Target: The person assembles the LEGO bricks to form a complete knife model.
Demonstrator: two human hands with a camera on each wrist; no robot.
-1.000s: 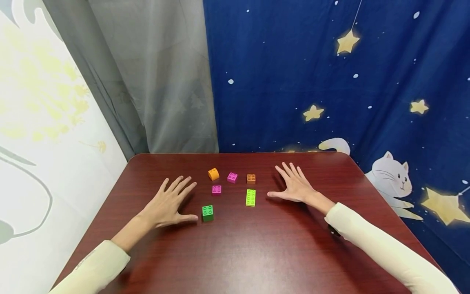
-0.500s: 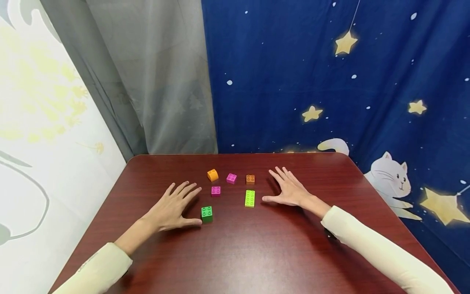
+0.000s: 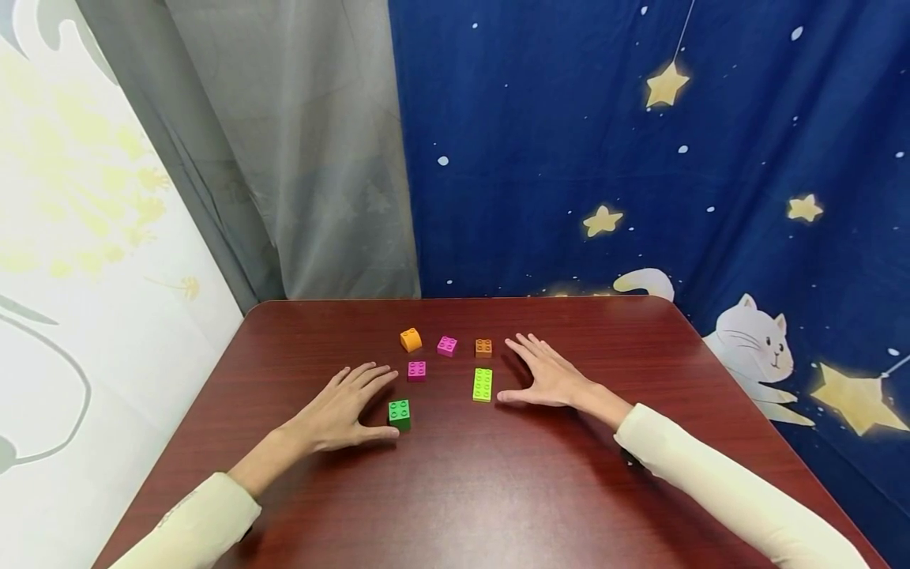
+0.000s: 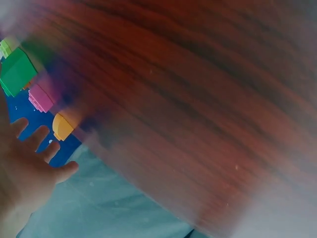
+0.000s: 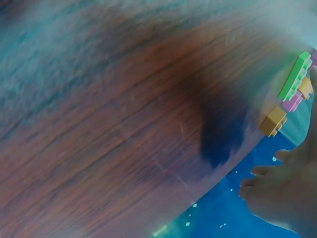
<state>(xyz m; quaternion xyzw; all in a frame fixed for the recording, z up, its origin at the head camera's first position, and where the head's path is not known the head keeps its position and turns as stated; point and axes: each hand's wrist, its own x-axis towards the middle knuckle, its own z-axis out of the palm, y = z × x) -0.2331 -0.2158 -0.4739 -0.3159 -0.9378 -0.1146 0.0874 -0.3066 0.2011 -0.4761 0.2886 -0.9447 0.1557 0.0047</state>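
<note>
My left hand (image 3: 337,411) hovers at the left of the green brick (image 3: 400,415), fingers spread, its thumb tip close to the brick's lower edge; whether they touch I cannot tell. Beyond the fingertips lies a magenta brick (image 3: 416,371). On the other side, my right hand (image 3: 550,378) is spread too and holds nothing. Its thumb points at the long lime brick (image 3: 483,385), a small gap between them. An orange-brown brick (image 3: 483,348) sits left of its fingertips. In the left wrist view the green brick (image 4: 19,72) shows beyond the hand.
Farther back on the dark red table (image 3: 455,498) are a pink brick (image 3: 446,346) and a yellow-orange brick with a curved side (image 3: 410,340). A grey curtain (image 3: 334,158) and a blue starry curtain (image 3: 526,142) hang behind the table's far edge.
Both hands have moved inward: the left one rightward to the green brick, the right one leftward and slightly nearer me, toward the lime brick. The bricks lie as before.
</note>
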